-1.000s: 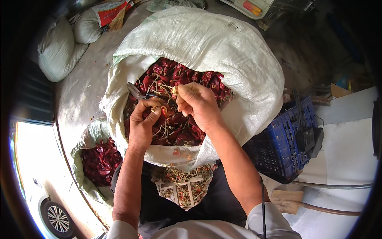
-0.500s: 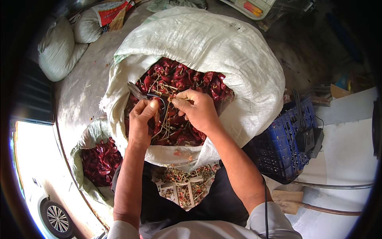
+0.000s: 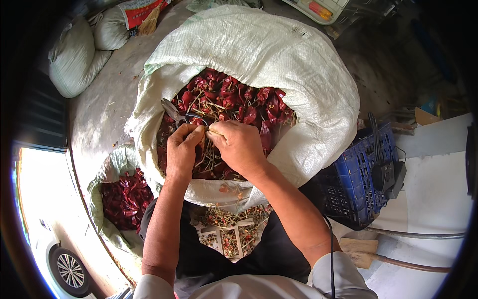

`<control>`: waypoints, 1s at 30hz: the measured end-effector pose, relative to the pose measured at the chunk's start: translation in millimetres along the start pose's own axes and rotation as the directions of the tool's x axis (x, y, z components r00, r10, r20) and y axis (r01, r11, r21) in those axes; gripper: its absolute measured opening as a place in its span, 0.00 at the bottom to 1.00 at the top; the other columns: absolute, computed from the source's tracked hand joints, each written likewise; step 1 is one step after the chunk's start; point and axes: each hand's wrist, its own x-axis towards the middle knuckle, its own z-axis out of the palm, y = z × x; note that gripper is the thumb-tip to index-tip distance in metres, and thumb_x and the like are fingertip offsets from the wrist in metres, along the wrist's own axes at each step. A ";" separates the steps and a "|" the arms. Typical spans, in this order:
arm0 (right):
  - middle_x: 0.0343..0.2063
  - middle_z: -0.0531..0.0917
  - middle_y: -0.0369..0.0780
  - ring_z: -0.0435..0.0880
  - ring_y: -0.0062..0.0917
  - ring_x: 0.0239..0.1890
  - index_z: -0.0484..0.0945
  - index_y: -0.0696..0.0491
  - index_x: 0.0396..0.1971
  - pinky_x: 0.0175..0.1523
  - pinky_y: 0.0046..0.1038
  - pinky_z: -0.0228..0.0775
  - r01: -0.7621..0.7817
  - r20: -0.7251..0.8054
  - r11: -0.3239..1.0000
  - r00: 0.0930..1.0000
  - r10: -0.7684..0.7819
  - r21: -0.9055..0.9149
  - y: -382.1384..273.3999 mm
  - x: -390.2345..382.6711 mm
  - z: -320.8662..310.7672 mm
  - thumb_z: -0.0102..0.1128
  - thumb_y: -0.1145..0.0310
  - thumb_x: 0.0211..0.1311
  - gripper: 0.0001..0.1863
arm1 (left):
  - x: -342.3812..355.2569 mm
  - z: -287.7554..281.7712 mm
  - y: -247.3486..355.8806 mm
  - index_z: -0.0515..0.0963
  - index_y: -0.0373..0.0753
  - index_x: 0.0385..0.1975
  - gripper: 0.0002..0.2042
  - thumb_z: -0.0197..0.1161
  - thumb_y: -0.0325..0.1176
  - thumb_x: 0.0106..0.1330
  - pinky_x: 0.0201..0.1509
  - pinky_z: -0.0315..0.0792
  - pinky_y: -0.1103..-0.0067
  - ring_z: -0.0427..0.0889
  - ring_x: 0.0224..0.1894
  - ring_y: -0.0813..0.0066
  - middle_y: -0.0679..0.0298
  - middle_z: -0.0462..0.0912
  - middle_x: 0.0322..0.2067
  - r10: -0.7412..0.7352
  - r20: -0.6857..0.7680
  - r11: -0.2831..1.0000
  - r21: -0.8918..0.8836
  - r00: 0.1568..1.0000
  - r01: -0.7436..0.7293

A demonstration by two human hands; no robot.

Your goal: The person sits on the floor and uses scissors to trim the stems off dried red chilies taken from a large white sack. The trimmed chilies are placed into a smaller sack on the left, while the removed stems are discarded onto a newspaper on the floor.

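Note:
A big white woven sack (image 3: 249, 40) stands open before me, filled with dried red chillies (image 3: 229, 92) and loose pale stems. Over its mouth, my left hand (image 3: 181, 152) is closed, thumb against bent forefinger. Scissors (image 3: 172, 110) with dark handles stick out past its fingers, blades pointing up and left; the fingers on the handles are partly hidden. My right hand (image 3: 239, 147) is closed in a pinch, its fingertips meeting those of the left. Whatever small thing lies between the fingertips is covered by them.
At lower left, a smaller pale sack (image 3: 107, 182) holds more red chillies. Cut stems and bits lie on a slatted surface (image 3: 239, 239) between my knees. A blue plastic crate (image 3: 356, 174) stands to the right. Full white sacks (image 3: 74, 60) lean at upper left.
My right hand has moved left and down a little, bringing its fingertips against the left hand's. The stemmed bit seen in its pinch before is now hidden. The scissors have shifted slightly.

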 end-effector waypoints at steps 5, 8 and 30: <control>0.23 0.82 0.45 0.83 0.39 0.25 0.78 0.56 0.27 0.29 0.36 0.74 -0.006 0.001 0.999 1.000 0.006 -0.035 -1.7 -1.4 -0.1 0.67 0.73 0.56 0.06 | 1.5 4.9 -6.6 0.79 0.35 0.34 0.10 0.61 0.35 0.72 0.28 0.63 0.84 0.69 0.24 0.87 0.71 0.76 0.22 0.138 -0.006 0.985 0.107 0.990 -0.137; 0.24 0.83 0.43 0.82 0.30 0.23 0.82 0.58 0.33 0.28 0.29 0.73 -0.059 0.011 0.998 0.998 0.059 0.015 -4.1 -3.5 -2.1 0.67 0.74 0.59 0.05 | 0.3 2.3 -4.7 0.78 0.35 0.33 0.10 0.60 0.35 0.73 0.26 0.63 0.84 0.69 0.22 0.87 0.71 0.75 0.21 0.079 0.041 0.996 0.025 0.996 -0.081; 0.32 0.85 0.43 0.87 0.35 0.36 0.80 0.53 0.34 0.36 0.38 0.77 -0.161 0.078 0.600 0.933 0.352 -0.784 4.9 5.1 -61.3 0.69 0.51 0.58 0.19 | 7.2 -19.9 4.8 0.76 0.33 0.41 0.10 0.58 0.34 0.73 0.29 0.80 0.80 0.86 0.38 0.70 0.57 0.83 0.38 0.058 0.103 0.799 -0.601 0.993 0.016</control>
